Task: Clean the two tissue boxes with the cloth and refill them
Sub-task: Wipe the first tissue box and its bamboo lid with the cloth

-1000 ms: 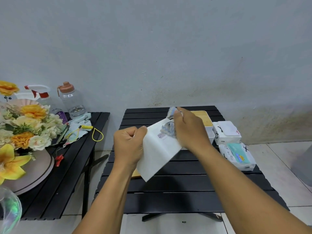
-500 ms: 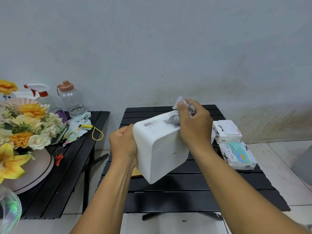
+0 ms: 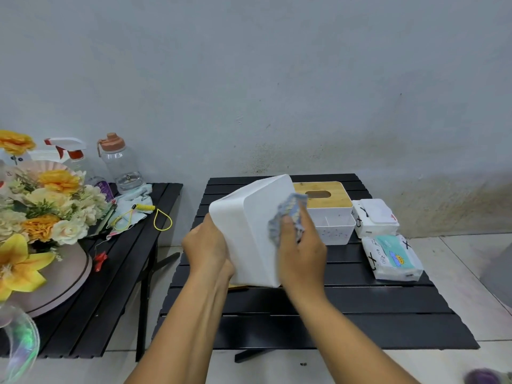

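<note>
White tissue box point(image 3: 249, 231) is up off the black slatted tabletop point(image 3: 360, 314), tilted, held over its middle between both hands. The left hand point(image 3: 206, 246) grips the box's left side, fingers curled round behind it and out of sight. The right hand point(image 3: 302, 250) has a bunched blue-grey cloth point(image 3: 288, 214) caught under its curled fingers and pressed against the box's broad face, up near the right edge. Further back on the right, a teal-printed tissue pack point(image 3: 393, 257) lies flat on the tabletop. Behind the held box sits the second tissue box point(image 3: 332, 225), white body, bamboo lid point(image 3: 322, 196) on top with its oval slot showing. Just beside that, to the right, is a white tissue pack point(image 3: 376, 217). Over on the left, a separate side table point(image 3: 124, 273) carries a flower arrangement point(image 3: 41, 206), and at its far end a spray bottle point(image 3: 69, 151) and a clear water bottle point(image 3: 119, 162) stand against the grey wall point(image 3: 277, 79)
</note>
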Demonstrator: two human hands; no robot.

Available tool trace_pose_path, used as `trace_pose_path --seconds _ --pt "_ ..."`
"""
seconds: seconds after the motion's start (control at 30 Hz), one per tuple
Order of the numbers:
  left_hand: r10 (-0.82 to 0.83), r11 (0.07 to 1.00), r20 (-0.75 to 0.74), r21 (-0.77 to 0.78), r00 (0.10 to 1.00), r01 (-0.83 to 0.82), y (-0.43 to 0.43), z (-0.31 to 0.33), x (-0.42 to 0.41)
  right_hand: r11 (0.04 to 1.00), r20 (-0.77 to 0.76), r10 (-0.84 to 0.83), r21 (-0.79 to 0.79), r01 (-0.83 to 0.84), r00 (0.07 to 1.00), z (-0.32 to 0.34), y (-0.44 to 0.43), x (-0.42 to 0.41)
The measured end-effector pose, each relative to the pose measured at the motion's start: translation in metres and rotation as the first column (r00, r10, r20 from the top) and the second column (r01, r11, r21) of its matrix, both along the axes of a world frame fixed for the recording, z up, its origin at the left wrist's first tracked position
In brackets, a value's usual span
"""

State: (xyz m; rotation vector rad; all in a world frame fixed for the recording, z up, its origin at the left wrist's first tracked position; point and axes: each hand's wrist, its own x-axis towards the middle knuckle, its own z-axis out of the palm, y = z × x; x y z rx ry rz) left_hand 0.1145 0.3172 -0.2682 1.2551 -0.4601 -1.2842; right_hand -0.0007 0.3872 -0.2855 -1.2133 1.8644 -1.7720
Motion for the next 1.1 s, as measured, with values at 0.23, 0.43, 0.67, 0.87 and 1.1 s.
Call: trace_pose_path --seconds 0.23,0.43,0.67,0.87,1.1 --pt "0.030 0.994 0.071 -0.105 0.997 -0.022 0.004 0.004 -0.012 0.994 0.184 -0.013 0.106 -0.007 0.983 0.015 -0.006 0.005" --pt "-0.012 0.936 0.375 -0.321 0.927 0.143 0.013 0.010 -0.007 0.999 0.594 0.001 0.031 -0.024 0.805 0.038 -0.002 0.001" --pt "0.040 0.761 0.755 -0.447 0.654 0.470 0.013 0.011 0.013 0.963 0.732 -0.260 0.154 0.219 0.630 0.062 -0.010 -0.061" --pt "0.495 0.362 0.823 -0.488 0.280 0.794 0.013 0.011 0.003 0.969 0.253 -0.042 0.246 -0.022 0.966 0.072 -0.014 -0.061" --pt "0.686 0.219 0.700 -0.458 0.198 0.862 0.014 0.004 -0.006 0.720 -0.161 0.222 0.692 -0.051 0.962 0.076 -0.022 -0.064"
